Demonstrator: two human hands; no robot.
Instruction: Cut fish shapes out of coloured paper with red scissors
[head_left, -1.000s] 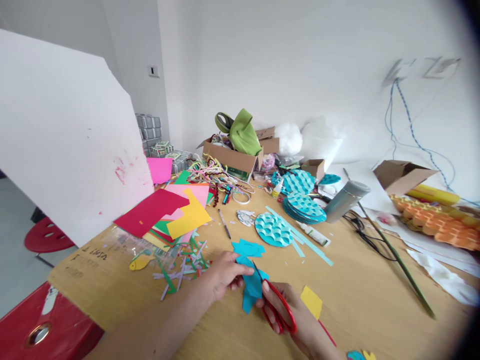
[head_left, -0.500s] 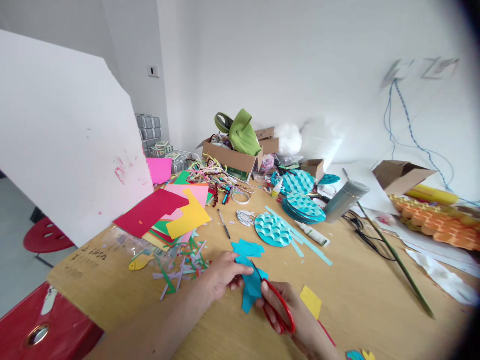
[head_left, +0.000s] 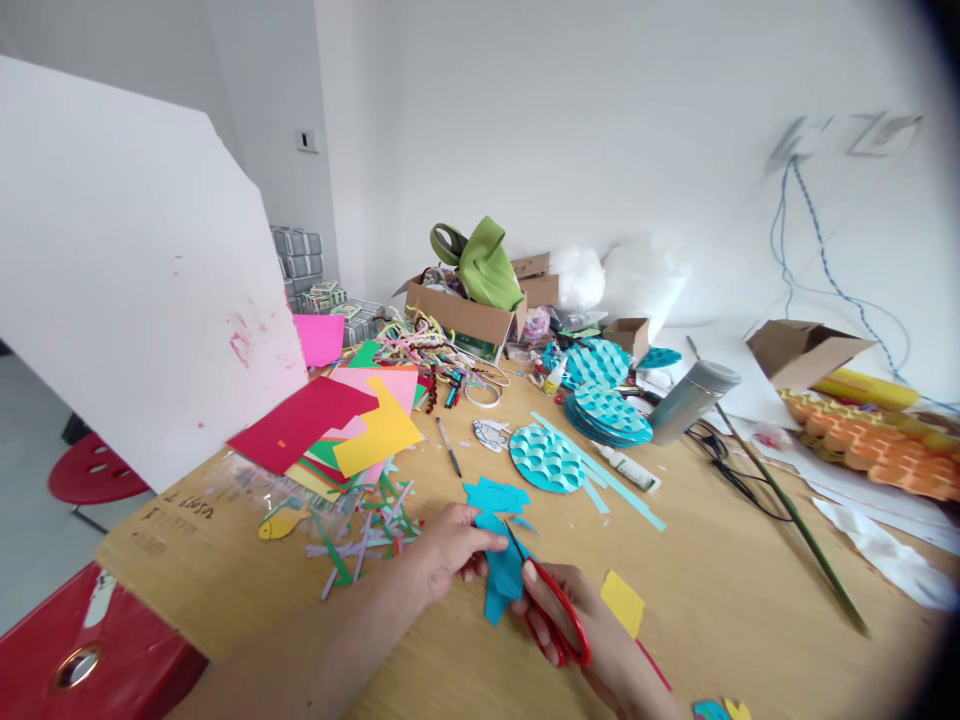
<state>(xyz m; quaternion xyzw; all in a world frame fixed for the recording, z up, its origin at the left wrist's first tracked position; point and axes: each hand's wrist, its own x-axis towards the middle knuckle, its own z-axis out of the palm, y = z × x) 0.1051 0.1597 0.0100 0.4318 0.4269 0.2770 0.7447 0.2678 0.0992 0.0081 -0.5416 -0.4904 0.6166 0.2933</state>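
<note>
My left hand pinches a piece of blue paper by its left side, above the near part of the table. Red-handled scissors are in my right hand, with fingers through the loops and the dark blades across the paper's upper right. A small blue sliver lies just past the blades. Beyond my hands rests another blue paper scrap. Right of my right hand is a yellow paper piece.
Coloured paper sheets and thin strips lie to the left. Farther off are a pen, a scalloped blue disc, a glue bottle and a grey tumbler. A long green stick crosses the right side.
A thin blue sliver has come away from the paper's upper right edge, beside the scissor blades. Both hands stay in nearly the same place.
</note>
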